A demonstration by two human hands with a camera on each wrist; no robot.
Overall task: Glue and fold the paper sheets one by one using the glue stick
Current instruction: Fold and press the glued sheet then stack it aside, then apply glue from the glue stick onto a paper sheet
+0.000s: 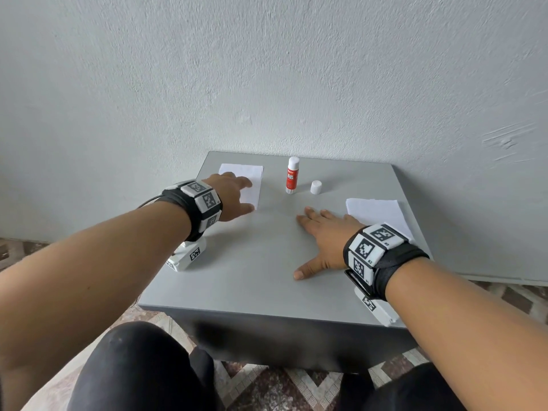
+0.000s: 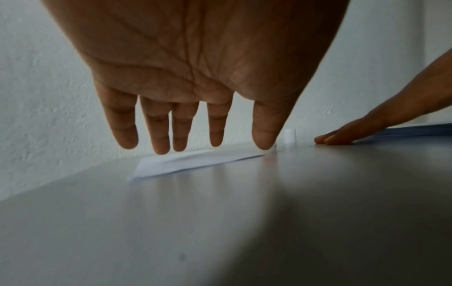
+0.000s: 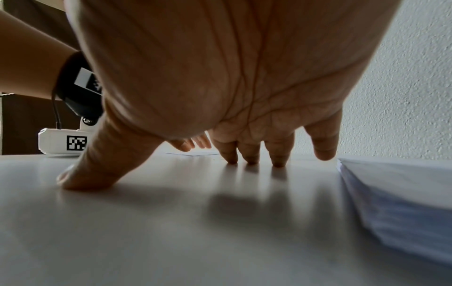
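Head view: glue stick upright, cap beside, apart.

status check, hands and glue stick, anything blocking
Left hand open over folded sheet. Right hand flat on table, beside paper stack. Glue stick upright, uncapped, cap alongside. Nothing blocking.

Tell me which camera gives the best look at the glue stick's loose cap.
Head view: the white cap stands clear on the grey table, just right of the uncapped glue stick. The left wrist view shows it small, beyond the thumb. The right wrist view misses it.
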